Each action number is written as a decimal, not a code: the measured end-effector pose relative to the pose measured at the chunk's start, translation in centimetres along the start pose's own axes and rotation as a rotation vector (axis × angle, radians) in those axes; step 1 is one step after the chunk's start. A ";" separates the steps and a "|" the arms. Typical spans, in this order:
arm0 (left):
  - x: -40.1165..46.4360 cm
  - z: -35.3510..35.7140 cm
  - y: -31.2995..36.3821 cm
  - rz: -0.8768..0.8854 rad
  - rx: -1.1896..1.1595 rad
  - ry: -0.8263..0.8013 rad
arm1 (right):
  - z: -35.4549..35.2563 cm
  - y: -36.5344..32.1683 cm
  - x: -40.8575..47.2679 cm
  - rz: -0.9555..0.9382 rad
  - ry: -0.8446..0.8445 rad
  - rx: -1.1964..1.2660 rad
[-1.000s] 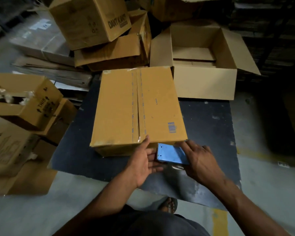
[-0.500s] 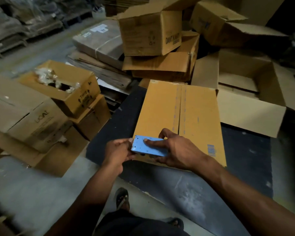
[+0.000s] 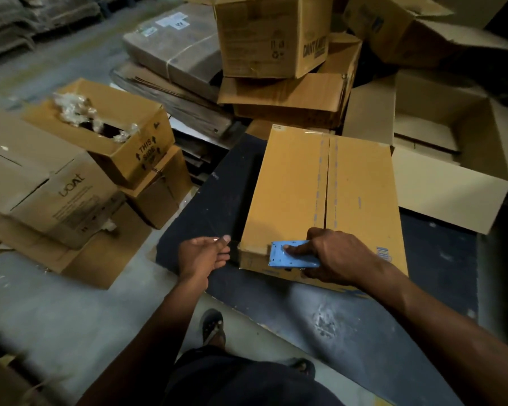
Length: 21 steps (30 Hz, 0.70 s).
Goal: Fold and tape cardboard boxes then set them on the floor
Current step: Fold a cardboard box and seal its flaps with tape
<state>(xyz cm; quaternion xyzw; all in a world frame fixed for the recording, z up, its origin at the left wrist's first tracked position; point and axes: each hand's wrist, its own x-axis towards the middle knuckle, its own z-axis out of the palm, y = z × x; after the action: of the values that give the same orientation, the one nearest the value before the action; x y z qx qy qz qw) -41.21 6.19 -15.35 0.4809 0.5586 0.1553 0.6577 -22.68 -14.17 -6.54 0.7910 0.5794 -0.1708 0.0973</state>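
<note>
Gripping the tape dispenser [image 3: 294, 255], the right hand [image 3: 339, 256] has slid to the box [image 3: 323, 200] near-left corner; left hand [image 3: 204, 254] now pinches tape, starting another strip.

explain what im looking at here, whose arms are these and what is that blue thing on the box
There is no machine here. The one picture comes from a wide-angle camera worn on a person's head, looking forward and down, so the two arms reaching in from the bottom are that person's own.

The right hand holds a blue tape dispenser against the near end of a closed cardboard box, whose top flaps meet along a centre seam. The left hand is out past the box's near left corner, fingertips pinched together, perhaps on clear tape, though that is hard to see.

The box lies on a dark mat on the floor. Around it are more boxes, including an open empty box on the right.
</note>
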 end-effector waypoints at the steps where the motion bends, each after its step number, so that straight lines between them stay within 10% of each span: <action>1: 0.3 0.1 -0.2 0.019 0.012 0.017 | 0.0 -0.2 0.1 -0.001 -0.006 0.000; 13: 3.0 0.5 -3.0 0.023 0.103 0.018 | -0.9 -1.8 2.2 0.017 -0.076 -0.106; 21: 5.1 1.0 -4.4 -0.213 0.067 -0.266 | -0.7 -1.8 2.7 0.034 -0.117 -0.093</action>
<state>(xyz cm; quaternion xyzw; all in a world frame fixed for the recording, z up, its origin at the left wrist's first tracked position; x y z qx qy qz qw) -40.14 7.35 -21.93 0.4569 0.5192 0.0009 0.7223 -23.53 -10.93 -6.85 0.7841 0.5665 -0.1879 0.1704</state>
